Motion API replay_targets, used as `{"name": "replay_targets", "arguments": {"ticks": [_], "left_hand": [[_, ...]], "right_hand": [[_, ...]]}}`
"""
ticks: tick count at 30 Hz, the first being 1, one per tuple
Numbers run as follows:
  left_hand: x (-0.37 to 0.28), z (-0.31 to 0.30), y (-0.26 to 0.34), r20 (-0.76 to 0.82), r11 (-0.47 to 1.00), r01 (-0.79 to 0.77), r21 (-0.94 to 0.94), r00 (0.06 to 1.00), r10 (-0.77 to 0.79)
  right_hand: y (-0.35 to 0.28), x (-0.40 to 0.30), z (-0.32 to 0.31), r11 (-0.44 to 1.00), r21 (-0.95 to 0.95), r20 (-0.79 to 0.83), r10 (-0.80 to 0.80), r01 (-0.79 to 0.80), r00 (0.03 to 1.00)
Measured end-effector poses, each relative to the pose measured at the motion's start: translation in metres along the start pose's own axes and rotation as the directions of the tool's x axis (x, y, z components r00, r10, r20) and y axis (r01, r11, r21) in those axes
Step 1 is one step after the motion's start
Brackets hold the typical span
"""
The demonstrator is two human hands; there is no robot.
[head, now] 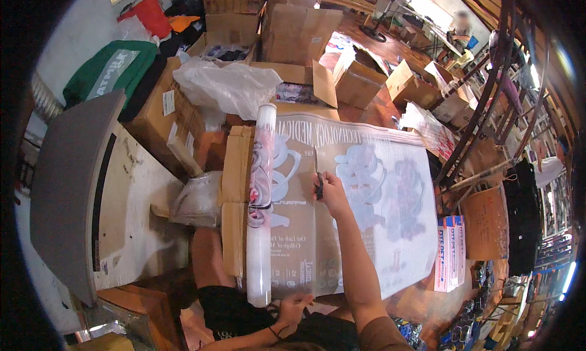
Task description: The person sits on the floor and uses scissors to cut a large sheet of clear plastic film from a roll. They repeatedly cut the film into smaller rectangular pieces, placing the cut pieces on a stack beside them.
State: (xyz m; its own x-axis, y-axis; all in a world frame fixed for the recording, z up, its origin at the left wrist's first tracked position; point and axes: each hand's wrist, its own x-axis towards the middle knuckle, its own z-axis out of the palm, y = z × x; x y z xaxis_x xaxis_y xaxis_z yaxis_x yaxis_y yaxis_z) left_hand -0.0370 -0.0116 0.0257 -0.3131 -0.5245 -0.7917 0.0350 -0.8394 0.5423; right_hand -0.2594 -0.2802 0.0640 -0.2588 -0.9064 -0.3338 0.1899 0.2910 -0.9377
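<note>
My right hand [333,196] grips a pair of scissors [319,187] by the dark handles, blades pointing away from me over the film. Beneath it lies a sheet of translucent printed film [405,264] with pale graphics and mirrored lettering. On the left, the film's rolled part [259,264] lies lengthwise, pinkish print showing through. Close to the sheet's near edge is my left hand [293,312], a dark band at its wrist; whether its fingers pinch the film cannot be told. A brown cardboard box [236,168] shows under the roll.
A board with a grey panel [68,191] stands at left. Open cartons [361,79] and a clear plastic bag [224,83] lie beyond the film. A printed white-and-blue box [449,255] stands right, below metal bars [476,108]. A person [460,31] sits far back.
</note>
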Motion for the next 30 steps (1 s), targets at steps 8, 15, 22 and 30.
{"name": "replay_targets", "arguments": {"ticks": [8,15,22,30], "left_hand": [[0.016,-0.005,-0.025,-0.007,0.997,-0.069,0.042,0.998,0.069],[0.013,-0.006,-0.018,-0.017,0.996,-0.013,0.087,1.000,0.014],[0.008,-0.001,-0.010,-0.049,0.997,0.050,0.065,0.998,-0.047],[0.015,-0.006,-0.019,-0.041,0.980,0.044,0.195,0.999,-0.037]], "right_hand": [[-0.003,0.024,-0.008,1.000,-0.020,0.017,-0.017,0.017,1.000],[-0.011,0.045,-0.013,0.997,-0.066,0.026,-0.046,0.047,0.999],[-0.013,0.069,-0.009,0.997,-0.068,0.034,-0.035,0.037,0.999],[-0.017,0.129,0.002,0.997,-0.072,0.005,-0.039,0.039,0.999]]}}
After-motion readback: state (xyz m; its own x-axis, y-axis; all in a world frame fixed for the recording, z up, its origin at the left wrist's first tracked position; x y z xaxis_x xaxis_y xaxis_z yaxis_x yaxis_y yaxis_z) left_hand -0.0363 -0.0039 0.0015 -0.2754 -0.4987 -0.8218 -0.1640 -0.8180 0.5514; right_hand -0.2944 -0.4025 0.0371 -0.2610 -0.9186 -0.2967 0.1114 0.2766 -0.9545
